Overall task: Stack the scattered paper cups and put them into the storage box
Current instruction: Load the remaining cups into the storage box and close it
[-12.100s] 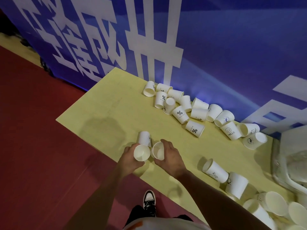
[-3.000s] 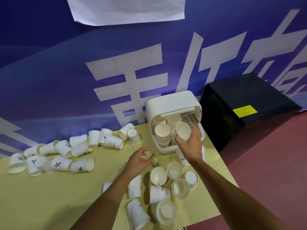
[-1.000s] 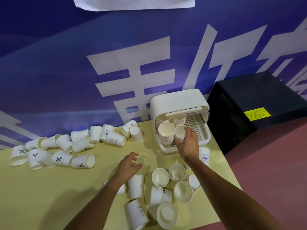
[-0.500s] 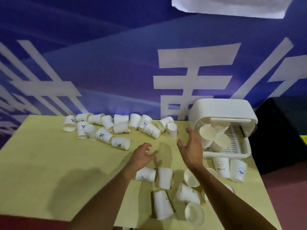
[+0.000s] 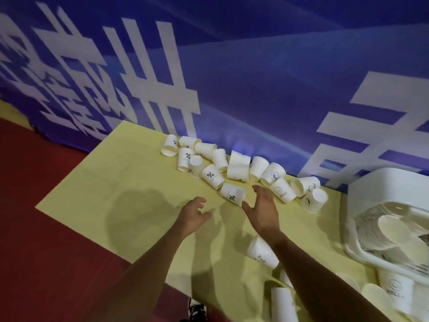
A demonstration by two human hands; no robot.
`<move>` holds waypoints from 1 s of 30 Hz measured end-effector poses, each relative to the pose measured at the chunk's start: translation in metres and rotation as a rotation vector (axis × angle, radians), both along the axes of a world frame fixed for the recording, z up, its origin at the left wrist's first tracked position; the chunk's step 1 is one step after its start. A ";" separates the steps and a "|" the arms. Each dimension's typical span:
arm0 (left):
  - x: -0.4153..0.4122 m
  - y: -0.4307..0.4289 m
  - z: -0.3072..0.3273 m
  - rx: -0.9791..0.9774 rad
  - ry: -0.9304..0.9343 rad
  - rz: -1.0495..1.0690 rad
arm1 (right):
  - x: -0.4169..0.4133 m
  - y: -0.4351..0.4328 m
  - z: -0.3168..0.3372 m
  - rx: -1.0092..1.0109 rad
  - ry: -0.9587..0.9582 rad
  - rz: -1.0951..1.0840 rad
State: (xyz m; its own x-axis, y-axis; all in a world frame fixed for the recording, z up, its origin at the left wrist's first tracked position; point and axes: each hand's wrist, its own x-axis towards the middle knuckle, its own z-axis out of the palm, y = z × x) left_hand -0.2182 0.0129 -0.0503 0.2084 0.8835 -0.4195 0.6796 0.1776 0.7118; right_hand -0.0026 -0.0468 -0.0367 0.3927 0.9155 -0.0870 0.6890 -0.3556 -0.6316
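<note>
Several white paper cups lie in a row along the back of the yellow table (image 5: 111, 196). One cup with a % mark (image 5: 232, 194) lies on its side nearest my hands. My right hand (image 5: 263, 209) is spread just right of that cup, thumb near its rim, holding nothing. My left hand (image 5: 193, 213) hovers over the table a little left of it, fingers relaxed and empty. The white storage box (image 5: 380, 194) stands at the right edge with stacked cups (image 5: 394, 231) inside. More cups (image 5: 262, 252) lie near my right forearm.
A blue banner wall (image 5: 255, 77) rises directly behind the cup row. Red floor (image 5: 46, 228) lies beyond the table's left and front edges. Bare yellow tabletop spreads left of my hands. Loose cups (image 5: 394, 296) crowd the near right corner below the box.
My view has swung left, so the box sits at the far right. Both empty hands have moved from near the box toward the cup row at the back.
</note>
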 end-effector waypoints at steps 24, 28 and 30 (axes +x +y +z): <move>0.077 0.132 -0.062 -0.230 -0.150 0.501 | -0.028 0.058 -0.086 -0.239 0.082 -0.089; 0.093 0.134 -0.071 -0.234 -0.125 0.569 | -0.018 0.047 -0.088 -0.213 0.162 -0.113; 0.095 0.132 -0.071 -0.229 -0.140 0.580 | -0.012 0.043 -0.087 -0.189 0.212 -0.158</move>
State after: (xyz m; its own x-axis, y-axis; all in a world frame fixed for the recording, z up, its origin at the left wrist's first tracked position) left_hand -0.1236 0.1451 -0.1214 -0.2108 0.7605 -0.6142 0.3306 0.6467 0.6874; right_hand -0.0150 -0.0037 -0.1239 0.4834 0.8047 -0.3448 0.4760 -0.5721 -0.6679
